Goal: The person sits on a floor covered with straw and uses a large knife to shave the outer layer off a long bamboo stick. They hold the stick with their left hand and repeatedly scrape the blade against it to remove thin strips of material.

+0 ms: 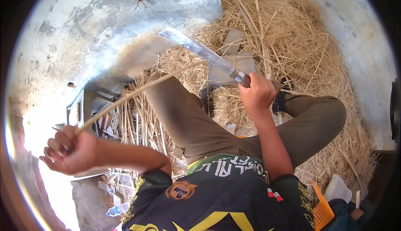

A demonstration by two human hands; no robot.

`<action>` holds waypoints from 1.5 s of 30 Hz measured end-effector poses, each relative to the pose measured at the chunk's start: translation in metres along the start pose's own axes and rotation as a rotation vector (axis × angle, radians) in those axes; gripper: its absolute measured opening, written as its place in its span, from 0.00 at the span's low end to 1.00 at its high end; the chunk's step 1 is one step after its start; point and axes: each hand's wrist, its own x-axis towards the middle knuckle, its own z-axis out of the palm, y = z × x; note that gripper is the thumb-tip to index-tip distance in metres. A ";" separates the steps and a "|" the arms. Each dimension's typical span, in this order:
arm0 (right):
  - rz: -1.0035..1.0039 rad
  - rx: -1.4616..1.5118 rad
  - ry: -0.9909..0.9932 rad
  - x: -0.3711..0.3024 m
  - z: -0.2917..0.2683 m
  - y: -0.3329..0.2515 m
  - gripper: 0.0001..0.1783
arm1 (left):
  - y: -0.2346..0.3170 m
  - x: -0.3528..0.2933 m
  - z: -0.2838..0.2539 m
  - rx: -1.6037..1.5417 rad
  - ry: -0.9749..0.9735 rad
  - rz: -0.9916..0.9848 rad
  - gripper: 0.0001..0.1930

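Raised out to the left, my left hand [69, 151] is closed around the lower end of a long, thin pale stick [144, 85]. The stick slants up and to the right across my left knee. Its far tip comes close to the blade; I cannot tell whether they touch. My right hand [259, 92], above the gap between my legs, grips the brown handle of a machete [202, 52]. The broad, slightly curved metal blade points up and to the left. Part of the handle is hidden by my fingers.
Straw-like shavings [292, 39] cover the floor around my bent legs. Flat grey slabs [227, 70] lie among them. A weathered wall [83, 26] stands at the left. Bundled strips [131, 124] sit by my left knee, a plastic bottle [118, 209] lower down, and an orange plastic piece [322, 212] at the right.
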 end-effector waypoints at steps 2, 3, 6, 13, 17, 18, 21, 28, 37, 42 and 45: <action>-0.011 0.009 0.071 0.018 -0.017 -0.004 0.16 | 0.013 0.016 -0.043 -0.177 -0.197 -0.224 0.24; -0.003 0.039 0.093 0.025 -0.025 -0.009 0.16 | 0.017 0.025 -0.064 -0.302 -0.301 -0.353 0.25; -0.060 0.055 0.162 0.052 -0.050 -0.017 0.15 | 0.012 -0.001 -0.073 -0.643 -0.599 -0.428 0.25; -0.408 -0.071 0.273 0.104 -0.111 0.010 0.16 | -0.034 -0.048 -0.081 -1.242 -1.165 -1.295 0.32; -0.423 -0.022 0.265 0.095 -0.090 0.019 0.16 | -0.095 -0.109 -0.074 -0.297 -1.337 -1.573 0.30; -0.400 -0.011 0.257 0.090 -0.084 0.019 0.16 | -0.100 -0.131 -0.059 -0.063 -1.379 -1.448 0.31; -0.328 0.092 0.201 0.080 -0.071 0.008 0.14 | -0.119 -0.181 -0.051 -0.119 -1.305 -1.314 0.29; -0.346 0.144 -0.025 0.074 -0.055 0.016 0.16 | -0.137 -0.207 -0.046 -0.084 -0.990 -1.291 0.29; -0.227 0.484 -0.050 0.121 -0.045 -0.038 0.24 | -0.160 -0.205 -0.002 0.670 -1.064 -0.891 0.26; -0.198 0.260 -0.244 0.177 -0.040 -0.090 0.20 | -0.176 -0.202 0.032 0.801 -1.351 -0.167 0.16; -0.181 0.262 -0.110 0.190 -0.024 -0.091 0.12 | -0.179 -0.202 0.048 0.983 -1.478 0.010 0.12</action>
